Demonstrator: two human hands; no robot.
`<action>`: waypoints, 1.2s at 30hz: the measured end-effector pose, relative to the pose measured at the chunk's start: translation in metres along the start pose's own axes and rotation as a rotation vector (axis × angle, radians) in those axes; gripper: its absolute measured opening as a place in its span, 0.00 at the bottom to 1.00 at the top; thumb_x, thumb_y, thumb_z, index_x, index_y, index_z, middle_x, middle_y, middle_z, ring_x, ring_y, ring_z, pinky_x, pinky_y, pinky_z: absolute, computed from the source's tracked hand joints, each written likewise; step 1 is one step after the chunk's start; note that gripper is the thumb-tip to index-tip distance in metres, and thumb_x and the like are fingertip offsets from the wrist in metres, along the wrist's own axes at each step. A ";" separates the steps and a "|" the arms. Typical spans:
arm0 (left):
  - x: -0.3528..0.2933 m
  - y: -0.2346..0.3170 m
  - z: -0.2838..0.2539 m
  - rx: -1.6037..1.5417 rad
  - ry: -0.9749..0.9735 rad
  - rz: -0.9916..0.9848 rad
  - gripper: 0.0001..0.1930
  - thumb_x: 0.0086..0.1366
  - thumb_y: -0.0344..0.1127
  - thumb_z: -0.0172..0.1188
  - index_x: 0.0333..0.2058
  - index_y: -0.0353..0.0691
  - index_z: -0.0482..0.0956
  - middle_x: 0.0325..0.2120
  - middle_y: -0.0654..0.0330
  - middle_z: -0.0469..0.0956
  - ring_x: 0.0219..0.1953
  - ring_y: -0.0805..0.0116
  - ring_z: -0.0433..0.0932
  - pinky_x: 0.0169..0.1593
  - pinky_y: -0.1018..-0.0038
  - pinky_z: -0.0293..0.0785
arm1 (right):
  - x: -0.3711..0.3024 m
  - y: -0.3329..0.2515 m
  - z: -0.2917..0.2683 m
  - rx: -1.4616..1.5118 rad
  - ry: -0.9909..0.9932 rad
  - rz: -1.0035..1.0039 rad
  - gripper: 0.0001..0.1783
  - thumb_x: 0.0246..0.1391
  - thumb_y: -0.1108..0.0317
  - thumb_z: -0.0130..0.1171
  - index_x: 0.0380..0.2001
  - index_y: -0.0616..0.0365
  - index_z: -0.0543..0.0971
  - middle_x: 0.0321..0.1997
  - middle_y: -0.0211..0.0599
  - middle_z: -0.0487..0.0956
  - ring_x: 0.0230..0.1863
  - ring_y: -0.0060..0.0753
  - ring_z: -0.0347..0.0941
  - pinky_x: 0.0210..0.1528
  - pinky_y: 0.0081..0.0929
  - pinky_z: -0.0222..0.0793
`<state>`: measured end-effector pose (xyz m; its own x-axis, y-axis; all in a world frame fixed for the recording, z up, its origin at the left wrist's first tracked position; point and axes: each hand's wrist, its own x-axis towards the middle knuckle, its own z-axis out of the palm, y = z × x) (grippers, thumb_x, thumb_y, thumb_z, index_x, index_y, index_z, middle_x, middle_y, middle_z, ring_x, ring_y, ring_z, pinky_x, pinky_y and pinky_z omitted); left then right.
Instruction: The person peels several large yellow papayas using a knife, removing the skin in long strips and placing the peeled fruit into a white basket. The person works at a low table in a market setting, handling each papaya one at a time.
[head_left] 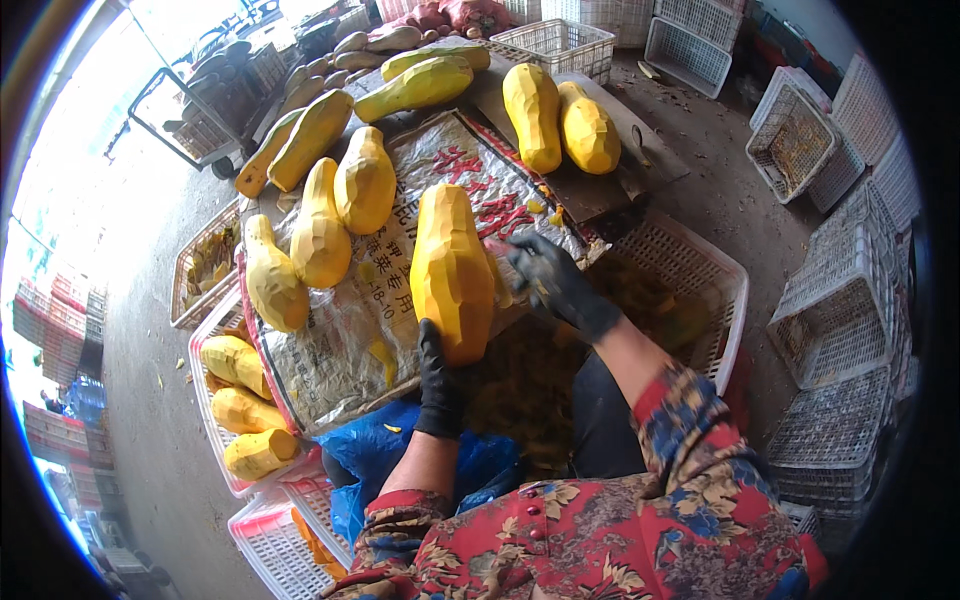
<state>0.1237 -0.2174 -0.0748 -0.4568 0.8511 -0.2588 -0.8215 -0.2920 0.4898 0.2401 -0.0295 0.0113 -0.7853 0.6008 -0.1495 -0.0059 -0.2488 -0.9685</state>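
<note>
A peeled butternut squash (453,270), yellow with flat facets, stands tilted over the near edge of the sack-covered board. My left hand (438,385), in a black glove, is closed around its lower end. Just right of the squash is my right hand (560,285), also gloved, with its fingers curled round a small tool (497,246) with a reddish end; its exact kind is hard to make out. Other peeled squash (320,225) lie on the left of the printed sack (345,340), and a pair (533,118) lies at the far right of the board.
Peelings fill a white crate (735,300) under the board's right side. Peeled squash lie in another crate (215,400) at left, near a blue plastic bag (380,450). Unpeeled squash (415,88) sit at the back. Stacked crates (835,330) line the right; a cart (190,120) stands far left.
</note>
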 end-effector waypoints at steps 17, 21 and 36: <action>-0.001 0.012 -0.011 -0.257 -0.151 -0.131 0.39 0.64 0.67 0.52 0.62 0.42 0.65 0.58 0.56 0.71 0.56 0.56 0.71 0.60 0.60 0.69 | -0.036 0.060 0.050 0.319 -0.110 0.154 0.13 0.65 0.62 0.52 0.50 0.50 0.75 0.29 0.24 0.74 0.22 0.12 0.67 0.22 0.06 0.60; -0.001 0.010 -0.016 -0.224 -0.062 -0.100 0.40 0.62 0.69 0.53 0.62 0.44 0.65 0.58 0.55 0.71 0.56 0.53 0.71 0.60 0.56 0.69 | -0.077 0.035 0.034 -0.148 -0.224 0.119 0.15 0.62 0.62 0.56 0.50 0.54 0.75 0.29 0.24 0.75 0.24 0.13 0.68 0.24 0.10 0.63; -0.010 0.005 -0.019 0.646 -0.039 0.237 0.33 0.65 0.53 0.55 0.64 0.44 0.61 0.61 0.56 0.66 0.63 0.57 0.63 0.69 0.60 0.50 | 0.084 0.042 0.054 -0.336 -0.014 -0.171 0.07 0.65 0.65 0.53 0.39 0.56 0.77 0.29 0.26 0.75 0.24 0.16 0.68 0.27 0.19 0.69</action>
<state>0.1179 -0.2355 -0.0859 -0.5762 0.8151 -0.0596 -0.3272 -0.1633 0.9308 0.1402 -0.0309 -0.0314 -0.7990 0.6010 0.0208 0.0634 0.1186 -0.9909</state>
